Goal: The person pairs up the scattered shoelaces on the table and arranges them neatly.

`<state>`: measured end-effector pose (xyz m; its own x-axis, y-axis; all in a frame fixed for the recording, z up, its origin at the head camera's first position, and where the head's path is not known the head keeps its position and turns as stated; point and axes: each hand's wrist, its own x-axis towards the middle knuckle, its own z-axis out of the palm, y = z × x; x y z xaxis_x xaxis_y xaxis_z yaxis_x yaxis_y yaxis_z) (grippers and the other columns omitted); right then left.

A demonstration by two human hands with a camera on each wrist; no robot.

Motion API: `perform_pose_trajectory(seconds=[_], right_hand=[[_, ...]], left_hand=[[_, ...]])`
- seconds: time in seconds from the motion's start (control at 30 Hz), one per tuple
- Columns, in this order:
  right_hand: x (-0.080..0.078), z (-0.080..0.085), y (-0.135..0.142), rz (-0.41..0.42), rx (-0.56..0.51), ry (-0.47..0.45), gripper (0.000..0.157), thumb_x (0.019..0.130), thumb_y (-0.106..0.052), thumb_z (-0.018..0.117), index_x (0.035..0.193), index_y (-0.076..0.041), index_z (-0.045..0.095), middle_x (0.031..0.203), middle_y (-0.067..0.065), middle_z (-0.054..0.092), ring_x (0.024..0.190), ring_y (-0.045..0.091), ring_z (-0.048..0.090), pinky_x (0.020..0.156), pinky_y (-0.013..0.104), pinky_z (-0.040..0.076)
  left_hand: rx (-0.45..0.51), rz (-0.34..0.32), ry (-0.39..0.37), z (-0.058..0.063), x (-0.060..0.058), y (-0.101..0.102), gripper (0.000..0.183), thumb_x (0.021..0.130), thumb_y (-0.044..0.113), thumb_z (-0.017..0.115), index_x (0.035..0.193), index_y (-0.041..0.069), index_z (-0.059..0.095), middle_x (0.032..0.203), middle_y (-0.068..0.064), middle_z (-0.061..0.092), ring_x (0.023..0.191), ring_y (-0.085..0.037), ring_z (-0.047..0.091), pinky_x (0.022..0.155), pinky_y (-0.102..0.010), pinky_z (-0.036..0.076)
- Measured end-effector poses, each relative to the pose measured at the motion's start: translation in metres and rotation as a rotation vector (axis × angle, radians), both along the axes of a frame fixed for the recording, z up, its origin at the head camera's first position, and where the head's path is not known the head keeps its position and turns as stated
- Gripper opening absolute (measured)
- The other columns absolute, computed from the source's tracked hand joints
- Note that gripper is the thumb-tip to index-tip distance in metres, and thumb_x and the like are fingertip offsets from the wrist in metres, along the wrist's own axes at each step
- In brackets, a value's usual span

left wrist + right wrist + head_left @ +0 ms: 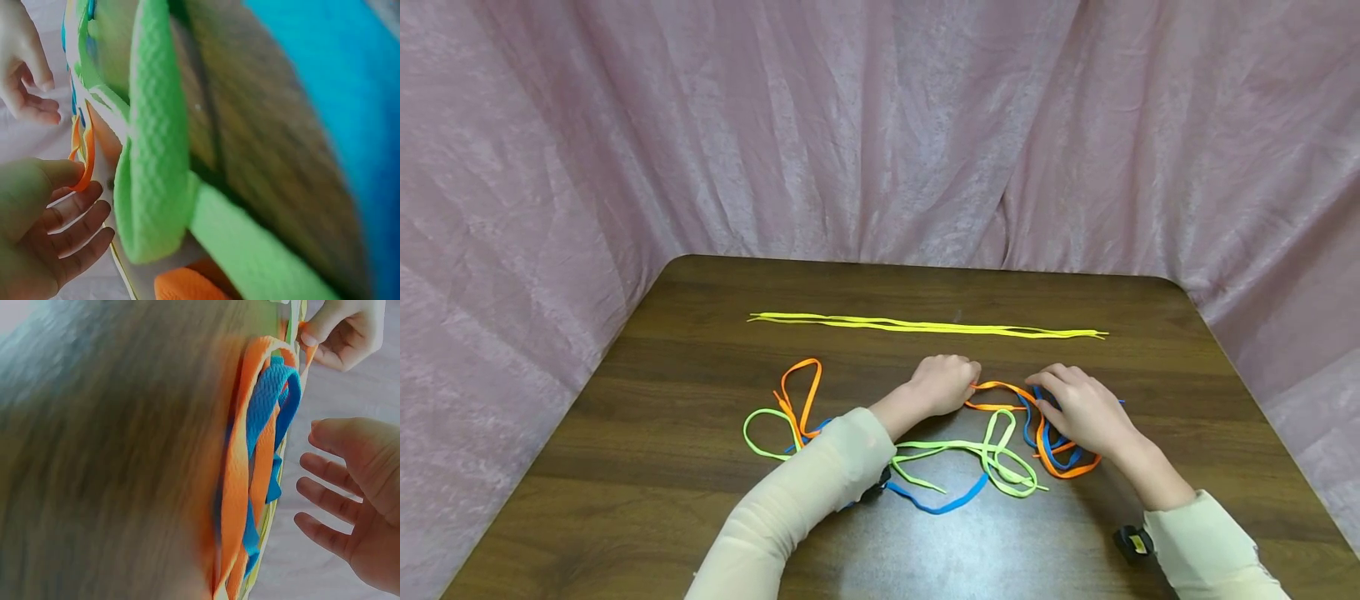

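Between thumb and forefinger my left hand (946,384) pinches a loop of orange shoelace (1000,385), which the left wrist view shows close up. My right hand (1084,414) hovers over a tangle of orange lace and blue shoelace (1028,433) at the right. Its fingers are spread and hold nothing in the right wrist view. A lime green shoelace (1000,450) lies looped between the forearms, with part of a blue lace (942,507) beneath it. My left forearm hides the middle of the laces.
Yellow shoelaces (925,327) lie stretched straight across the far part of the brown table (647,350). Left of the left forearm are more orange (808,392) and green loops (752,437). Pink curtains (865,125) hang behind and beside the table.
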<state>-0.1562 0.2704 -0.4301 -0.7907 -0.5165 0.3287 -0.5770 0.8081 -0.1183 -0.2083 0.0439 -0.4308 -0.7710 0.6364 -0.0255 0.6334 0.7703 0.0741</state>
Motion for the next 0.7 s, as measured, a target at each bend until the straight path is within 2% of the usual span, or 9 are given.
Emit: perform_pose_trajectory(seconds=[0.23,0.47,0.7], right_hand=[[-0.004,-0.002,-0.008,0.006,0.003,-0.026,0.032,0.078,-0.014,0.072,0.108,-0.006,0.065,0.102,0.008,0.063,0.091,0.028,0.059,0.072,0.042,0.049],[-0.006,-0.006,-0.014,0.023,0.006,-0.021,0.031,0.077,-0.015,0.073,0.106,-0.006,0.065,0.098,0.007,0.063,0.086,0.026,0.060,0.067,0.039,0.049],[-0.008,-0.011,-0.022,0.054,0.017,-0.030,0.026,0.077,-0.016,0.073,0.100,-0.009,0.067,0.093,0.004,0.062,0.084,0.023,0.059,0.065,0.036,0.049]], left_hand=[[0.044,-0.026,0.042,0.007,0.006,-0.009,0.008,0.090,0.026,0.058,0.088,0.019,0.062,0.078,0.007,0.060,0.061,-0.011,0.055,0.047,-0.026,0.041],[0.104,-0.059,0.114,0.017,0.011,-0.018,0.008,0.089,0.026,0.059,0.086,0.020,0.061,0.076,0.009,0.059,0.059,-0.010,0.054,0.045,-0.025,0.039],[0.150,-0.070,0.142,0.029,0.014,-0.024,0.006,0.088,0.025,0.060,0.085,0.020,0.061,0.077,0.009,0.059,0.061,-0.009,0.055,0.046,-0.024,0.040]])
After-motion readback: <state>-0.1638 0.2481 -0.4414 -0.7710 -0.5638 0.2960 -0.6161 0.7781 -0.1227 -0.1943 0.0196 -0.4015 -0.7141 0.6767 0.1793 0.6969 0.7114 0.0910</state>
